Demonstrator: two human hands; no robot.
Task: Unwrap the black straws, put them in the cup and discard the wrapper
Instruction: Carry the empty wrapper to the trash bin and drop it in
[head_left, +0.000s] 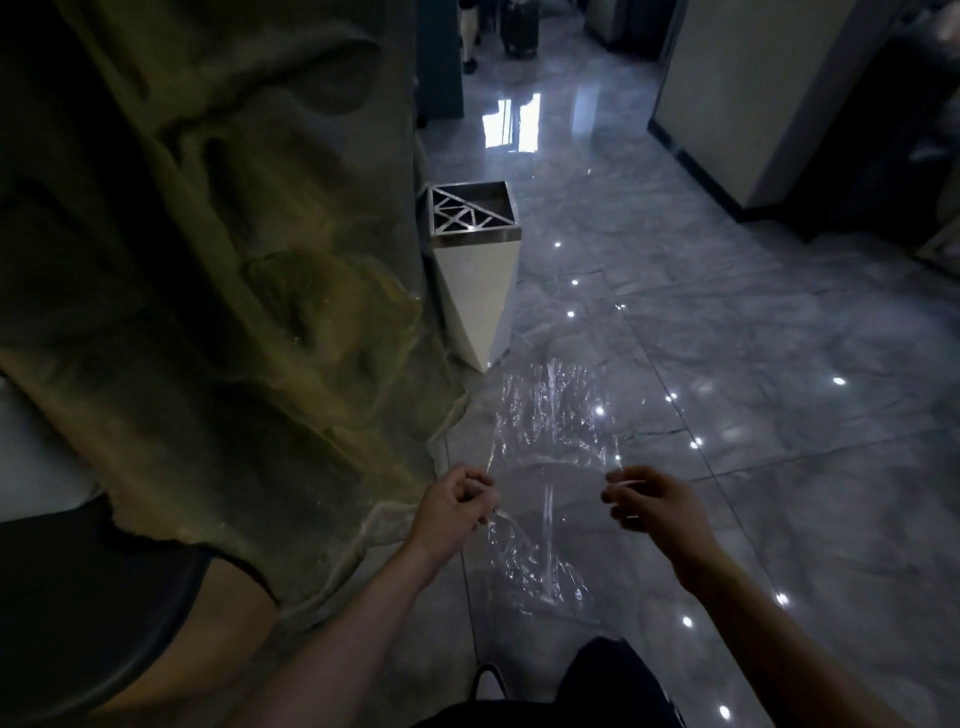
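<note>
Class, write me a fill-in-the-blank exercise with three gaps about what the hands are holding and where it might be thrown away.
1. Both hands hold a sheet of clear ____ wrapper.
2. The left hand pinches one edge and the ____ hand pinches the other.
3. The white bin with a metal top stands on the ____ ahead of the hands.

Missing words: plastic; right; floor

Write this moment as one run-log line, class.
stage: discard | left hand: holds wrapper | right hand: holds wrapper | bin: ahead, apart | straws, cup: unseen
</note>
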